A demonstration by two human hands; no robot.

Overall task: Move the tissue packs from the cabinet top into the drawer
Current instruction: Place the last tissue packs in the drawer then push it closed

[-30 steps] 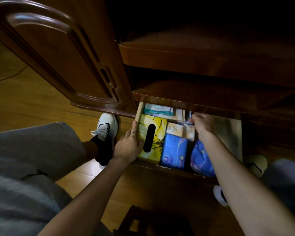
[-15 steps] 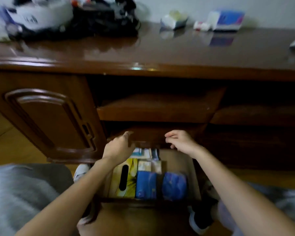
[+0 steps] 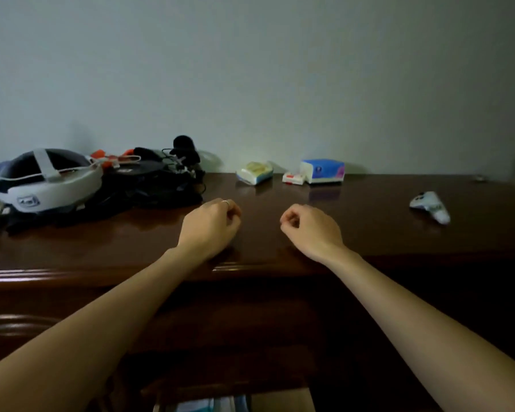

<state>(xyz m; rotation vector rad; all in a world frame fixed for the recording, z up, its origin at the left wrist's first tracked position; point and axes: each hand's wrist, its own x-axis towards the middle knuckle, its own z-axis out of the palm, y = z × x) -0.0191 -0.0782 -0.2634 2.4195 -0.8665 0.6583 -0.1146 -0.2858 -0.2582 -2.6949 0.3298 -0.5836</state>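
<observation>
Left hand: the left hand (image 3: 210,226) hovered over the front edge of the surface, fingers loosely curled, grip released and holding nothing.
Right hand: the right hand (image 3: 311,230) hung just beside it over the same front edge, fingers also loosely curled, nothing in its grip.
Surface: the dark glossy wooden cabinet top (image 3: 369,221) carried everything.
Packs left: a soft white-and-yellow tissue pack (image 3: 254,172) and a blue-and-white rectangular tissue pack (image 3: 322,171) lay near the back edge, close to the wall and well apart from both hands; a small white-and-red packet (image 3: 293,178) lay between them, just beside the blue one.
Drawer: the open wooden drawer (image 3: 280,401) showed below the front edge, with some packs already visible inside.
Progress: partly done, by my judgement; at least two packs remained to be moved.
Other: a white headset with strap (image 3: 46,181) sat toward the left edge, a white handheld controller (image 3: 429,206) toward the right.
</observation>
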